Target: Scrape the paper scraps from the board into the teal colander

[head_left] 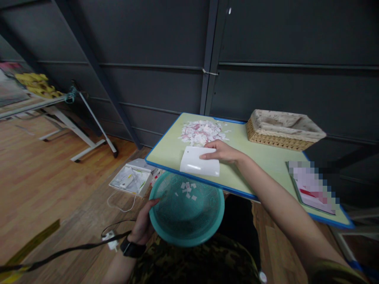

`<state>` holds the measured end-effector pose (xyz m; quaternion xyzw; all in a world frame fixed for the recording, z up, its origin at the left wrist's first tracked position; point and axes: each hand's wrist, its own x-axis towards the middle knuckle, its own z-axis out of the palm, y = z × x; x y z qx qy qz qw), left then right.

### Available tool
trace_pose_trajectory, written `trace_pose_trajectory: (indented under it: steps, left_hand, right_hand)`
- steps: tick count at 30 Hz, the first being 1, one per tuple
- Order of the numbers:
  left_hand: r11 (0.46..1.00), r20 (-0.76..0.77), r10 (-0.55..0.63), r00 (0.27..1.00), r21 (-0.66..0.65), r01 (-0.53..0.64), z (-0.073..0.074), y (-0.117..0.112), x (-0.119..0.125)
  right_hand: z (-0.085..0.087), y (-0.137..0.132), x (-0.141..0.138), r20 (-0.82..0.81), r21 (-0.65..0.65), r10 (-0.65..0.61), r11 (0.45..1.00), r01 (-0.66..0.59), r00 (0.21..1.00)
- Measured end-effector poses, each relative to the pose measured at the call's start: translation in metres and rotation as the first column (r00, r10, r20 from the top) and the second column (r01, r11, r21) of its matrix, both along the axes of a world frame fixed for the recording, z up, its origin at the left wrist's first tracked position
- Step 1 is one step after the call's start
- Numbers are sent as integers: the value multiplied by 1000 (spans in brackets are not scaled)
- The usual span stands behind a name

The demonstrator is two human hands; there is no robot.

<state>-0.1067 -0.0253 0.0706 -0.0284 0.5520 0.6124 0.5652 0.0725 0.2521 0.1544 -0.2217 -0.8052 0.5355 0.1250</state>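
My left hand (pixel 143 223) grips the left rim of a teal plastic colander (pixel 186 232), which sits just below the table's front edge. A few small white paper scraps (pixel 188 189) lie inside it. My right hand (pixel 221 151) is closed on the right side of a white, curved plastic scraper (pixel 197 161) with a small hole in one corner. The scraper rests at the near edge of the light green tabletop (pixel 237 173). Right behind it is a loose pile of white and pinkish paper scraps (pixel 203 132).
A wicker basket with a cloth lining (pixel 280 140) stands at the table's back right. A flat tablet-like item (pixel 314 191), partly blurred out, lies near the right corner. On the floor at left are an open white box (pixel 132 179) and a power strip (pixel 110 240) with cables.
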Motion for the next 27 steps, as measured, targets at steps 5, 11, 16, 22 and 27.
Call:
trace_pose_trajectory:
  steps: [5, 11, 16, 22, 27]
  left_hand:
    - [1000, -23, -10, 1000, -9, 10, 5, 1, 3]
    - [999, -25, -39, 999, -2, 39, 6, 1, 5]
    - [998, -51, -69, 996, -7, 69, 3, 0, 3]
    - [999, -31, -50, 998, 2, 50, 4, 0, 4]
    - [999, -26, -47, 999, 13, 48, 5, 0, 5]
  right_hand:
    - [2, 22, 8, -248, 25, -450, 882, 470, 858]
    - [9, 47, 32, -144, 161, -558, 801, 576, 817]
    - [7, 49, 34, -85, 174, -530, 826, 536, 844]
    - [6, 45, 30, -109, 152, -486, 854, 498, 867]
    - [14, 42, 32, -48, 196, -422, 885, 423, 905]
